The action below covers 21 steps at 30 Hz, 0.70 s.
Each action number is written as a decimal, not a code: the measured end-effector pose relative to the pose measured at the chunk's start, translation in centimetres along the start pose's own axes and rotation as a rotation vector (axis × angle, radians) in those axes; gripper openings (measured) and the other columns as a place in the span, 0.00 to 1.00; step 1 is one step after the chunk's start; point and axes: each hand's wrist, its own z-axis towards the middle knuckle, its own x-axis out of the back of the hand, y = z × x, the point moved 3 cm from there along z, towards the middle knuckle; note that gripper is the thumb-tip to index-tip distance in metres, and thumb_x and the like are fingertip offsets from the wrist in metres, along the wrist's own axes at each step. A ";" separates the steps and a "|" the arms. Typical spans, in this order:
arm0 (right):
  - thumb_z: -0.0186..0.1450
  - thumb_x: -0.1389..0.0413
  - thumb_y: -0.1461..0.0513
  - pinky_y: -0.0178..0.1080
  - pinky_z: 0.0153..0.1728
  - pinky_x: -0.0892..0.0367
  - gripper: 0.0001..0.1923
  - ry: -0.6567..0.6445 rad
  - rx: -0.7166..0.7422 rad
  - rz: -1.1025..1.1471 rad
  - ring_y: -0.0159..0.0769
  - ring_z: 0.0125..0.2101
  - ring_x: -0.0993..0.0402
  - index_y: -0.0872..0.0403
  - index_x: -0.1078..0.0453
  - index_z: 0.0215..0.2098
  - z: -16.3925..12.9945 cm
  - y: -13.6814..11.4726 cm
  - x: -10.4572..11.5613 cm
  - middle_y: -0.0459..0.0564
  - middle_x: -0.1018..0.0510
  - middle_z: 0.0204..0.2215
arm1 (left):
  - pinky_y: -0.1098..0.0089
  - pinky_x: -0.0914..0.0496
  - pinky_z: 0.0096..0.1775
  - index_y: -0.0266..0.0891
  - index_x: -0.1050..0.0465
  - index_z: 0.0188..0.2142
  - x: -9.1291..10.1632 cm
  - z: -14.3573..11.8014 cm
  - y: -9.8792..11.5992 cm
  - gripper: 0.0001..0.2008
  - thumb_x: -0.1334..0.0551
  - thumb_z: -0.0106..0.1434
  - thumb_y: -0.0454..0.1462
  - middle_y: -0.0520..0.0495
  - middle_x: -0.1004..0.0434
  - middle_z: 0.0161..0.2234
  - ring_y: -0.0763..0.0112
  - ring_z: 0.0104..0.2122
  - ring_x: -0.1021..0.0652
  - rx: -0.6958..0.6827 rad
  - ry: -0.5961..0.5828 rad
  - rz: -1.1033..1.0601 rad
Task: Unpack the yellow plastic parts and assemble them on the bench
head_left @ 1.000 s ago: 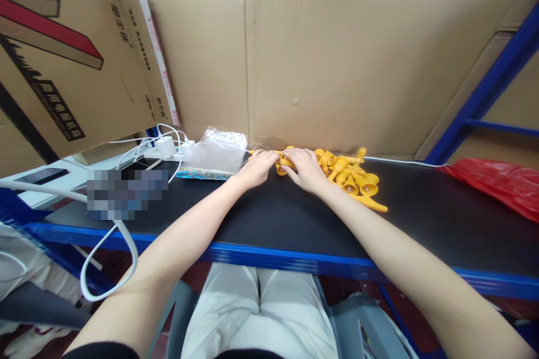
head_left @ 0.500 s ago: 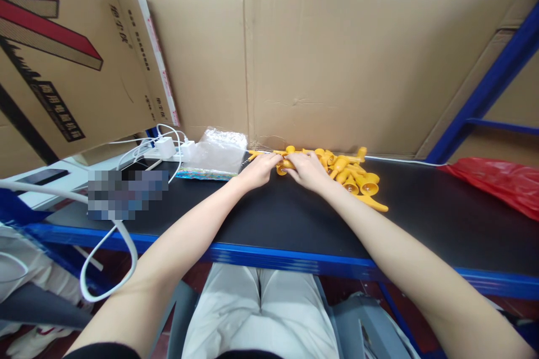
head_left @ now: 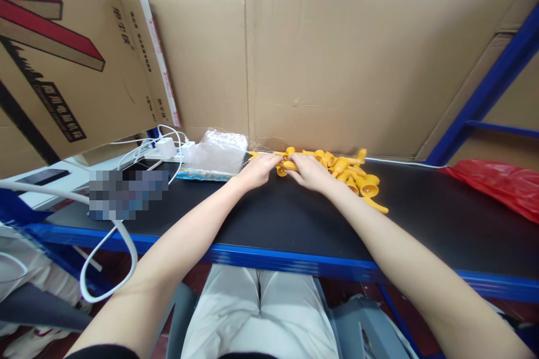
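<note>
In the head view my right hand [head_left: 310, 171] has its fingers closed round a yellow plastic piece [head_left: 289, 165] at the back of the black table. My left hand [head_left: 260, 171] is just to its left, fingers bent together and tips close to that same piece. Whatever the left fingers hold is hidden. Beside and behind my right hand lies a pile of yellow plastic parts [head_left: 345, 167], several with round cup-like ends. One curved yellow part [head_left: 374, 205] lies at the pile's front edge, partly behind my right forearm.
A clear plastic bag [head_left: 217, 151] lies left of my hands. Farther left are white chargers [head_left: 165, 148] with cables and a blurred-out object [head_left: 126, 195]. A red plastic bag [head_left: 494, 182] lies at right. A cardboard wall [head_left: 337, 67] stands behind the blue-edged table [head_left: 295, 261].
Both hands stay in nearly the same place. The fingers of my right hand have shifted slightly on the yellow piece, showing more of it. The view has moved a little.
</note>
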 end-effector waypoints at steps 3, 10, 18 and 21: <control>0.69 0.52 0.58 0.41 0.43 0.41 0.13 -0.017 0.000 -0.008 0.44 0.42 0.30 0.59 0.33 0.45 0.1 -0.4 0.0 0.59 0.25 0.42 | 0.63 0.32 0.47 0.36 0.35 0.49 0.3 -0.1 -0.1 0.20 0.51 0.60 0.22 0.41 0.27 0.45 0.65 0.46 0.27 -0.010 -0.006 0.063; 0.66 0.50 0.62 0.42 0.41 0.42 0.11 0.050 0.026 -0.059 0.43 0.41 0.31 0.58 0.33 0.44 0.2 -0.5 0.4 0.57 0.25 0.41 | 0.65 0.31 0.44 0.35 0.33 0.46 0.4 0.1 -0.1 0.19 0.52 0.59 0.22 0.42 0.27 0.41 0.65 0.42 0.27 0.026 -0.029 0.117; 0.68 0.53 0.61 0.41 0.39 0.43 0.12 0.083 0.031 -0.088 0.43 0.39 0.33 0.59 0.36 0.46 0.2 -0.7 0.3 0.58 0.26 0.40 | 0.67 0.30 0.40 0.37 0.33 0.43 0.5 -0.1 -0.4 0.16 0.53 0.62 0.24 0.43 0.29 0.40 0.66 0.41 0.26 0.126 -0.033 0.093; 0.69 0.55 0.59 0.40 0.41 0.43 0.13 0.044 0.035 -0.058 0.43 0.40 0.33 0.59 0.35 0.46 0.3 -0.9 0.0 0.58 0.26 0.41 | 0.67 0.30 0.40 0.37 0.32 0.42 0.6 -0.3 -0.7 0.14 0.52 0.62 0.25 0.43 0.28 0.40 0.66 0.41 0.26 0.146 -0.043 0.114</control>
